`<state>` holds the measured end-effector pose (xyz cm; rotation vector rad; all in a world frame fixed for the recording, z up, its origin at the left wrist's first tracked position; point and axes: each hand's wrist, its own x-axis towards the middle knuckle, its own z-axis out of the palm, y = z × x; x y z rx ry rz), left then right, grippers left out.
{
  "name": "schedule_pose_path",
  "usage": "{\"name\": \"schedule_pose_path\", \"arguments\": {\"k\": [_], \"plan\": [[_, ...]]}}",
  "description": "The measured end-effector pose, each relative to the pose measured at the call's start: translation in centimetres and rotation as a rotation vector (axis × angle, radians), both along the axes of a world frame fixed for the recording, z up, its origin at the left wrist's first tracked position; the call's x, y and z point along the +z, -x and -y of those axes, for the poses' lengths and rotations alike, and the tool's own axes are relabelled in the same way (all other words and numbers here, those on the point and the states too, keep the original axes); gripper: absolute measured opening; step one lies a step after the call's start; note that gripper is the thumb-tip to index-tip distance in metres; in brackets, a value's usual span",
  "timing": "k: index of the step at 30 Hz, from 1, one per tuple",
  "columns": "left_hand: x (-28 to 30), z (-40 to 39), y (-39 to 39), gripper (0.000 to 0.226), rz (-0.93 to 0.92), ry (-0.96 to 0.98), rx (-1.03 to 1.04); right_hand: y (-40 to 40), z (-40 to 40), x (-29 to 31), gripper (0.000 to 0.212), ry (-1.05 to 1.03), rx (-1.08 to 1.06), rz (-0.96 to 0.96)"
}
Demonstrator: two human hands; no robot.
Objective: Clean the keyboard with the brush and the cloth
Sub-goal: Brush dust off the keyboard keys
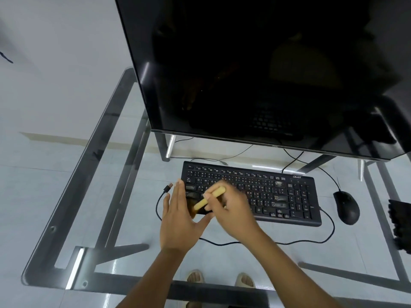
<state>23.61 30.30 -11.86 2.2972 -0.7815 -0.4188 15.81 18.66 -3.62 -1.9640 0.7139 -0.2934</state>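
Right hand [224,210]: fingers curled round the pale handle of the brush [208,200], bristle end down at the kbd's near-left corner. Left hand [178,212]: flat, fingers straight, holding nothing, set edge-on against the left end of the keyboard [251,192], apparently steadying it or catching debris. Keyboard lies on the glass counter [73,196], in front of the monitor [255,70]. Dark cloth [400,225] sits at the far right counter edge, well apart from both hands.

Risks, as judged:
- Brush head is blurred; a hard sweep could flick dust onto the glass or past the left hand rather than off the kbd.
- Bristles catching a keycap edge could lift it; several keys show glossy patches, cause unclear.
- Glass is smooth; kbd may slide if the left hand lifts off.

Surroundings:
- Loose USB cable [165,192] w/ plug lies just beside the left hand; could snag.
- Mouse [347,206] sits right of kbd, its cord looping along the near edge, between kbd and cloth route.
- Sandalled feet visible through the glass.
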Motion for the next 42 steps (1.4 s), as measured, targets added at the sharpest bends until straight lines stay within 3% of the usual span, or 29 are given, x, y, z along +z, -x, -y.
{"name": "schedule_pose_path", "arguments": {"k": [4, 6, 9, 11, 14, 16, 18, 20, 22, 25, 28, 30, 32, 34, 36, 38, 40, 42], "plan": [[-0.1, -0.1, -0.2, 0.113, -0.029, -0.012, 0.009, 0.3, 4.4, 0.1, 0.01, 0.209, -0.27, -0.033], [-0.2, -0.2, -0.2, 0.112, -0.024, -0.021, 0.008, 0.6, 6.2, 0.8, 0.01, 0.191, -0.338, 0.017], [-0.3, -0.1, -0.1, 0.111, -0.011, -0.039, 0.0, 0.3, 7.3, 1.6, 0.008, 0.005, -0.142, -0.11], [-0.3, 0.0, -0.1, 0.111, -0.008, -0.059, 0.0, -0.4, 8.7, 1.8, 0.009, 0.161, -0.113, -0.193], [-0.4, 0.0, -0.1, 0.11, -0.009, -0.06, 0.003, -1.7, 9.3, 2.6, 0.008, 0.25, -0.238, -0.052], [-0.6, 0.0, -0.2, 0.11, 0.008, -0.056, 0.003, -3.0, 8.1, 2.7, 0.011, 0.112, -0.098, -0.123], [-0.6, 0.0, -0.1, 0.11, 0.03, -0.064, 0.001, -3.8, 7.2, 1.9, 0.013, 0.219, 0.039, -0.251], [-0.7, 0.1, -0.1, 0.109, 0.049, -0.067, -0.005, -4.7, 7.1, 1.9, 0.014, 0.412, -0.076, -0.175], [-0.7, 0.2, -0.1, 0.108, 0.067, -0.067, -0.008, -5.5, 7.0, 2.3, 0.011, 0.389, -0.124, -0.067], [-0.9, 0.1, -0.2, 0.107, 0.087, -0.079, -0.008, -6.5, 6.1, 1.9, 0.012, 0.388, 0.065, -0.172], [-1.0, 0.0, -0.1, 0.107, 0.095, -0.078, -0.017, -6.8, 6.3, 1.8, 0.008, 0.468, -0.048, -0.079], [-1.1, 0.2, -0.2, 0.106, 0.098, -0.08, -0.014, -6.8, 6.6, 2.4, 0.007, 0.325, -0.059, -0.007], [-1.1, 0.1, -0.1, 0.106, 0.092, -0.082, -0.01, -6.6, 6.4, 2.5, 0.008, 0.171, 0.069, -0.114], [-1.0, 0.0, -0.1, 0.107, 0.087, -0.076, -0.011, -6.0, 6.3, 2.0, 0.009, 0.224, 0.112, -0.183], [-0.9, 0.0, -0.1, 0.106, 0.082, -0.066, -0.011, -5.4, 6.8, 1.8, 0.007, 0.335, -0.04, -0.086], [-0.8, 0.1, -0.2, 0.106, 0.076, -0.064, -0.013, -4.4, 7.5, 2.0, 0.005, 0.197, -0.116, -0.02], [-0.8, 0.0, -0.2, 0.107, 0.062, -0.071, -0.019, -3.1, 8.3, 2.1, 0.005, 0.029, -0.066, -0.11], [-0.9, -0.1, -0.2, 0.107, 0.045, -0.062, -0.019, -1.4, 9.5, 2.0, 0.008, 0.16, -0.103, -0.202]]}}
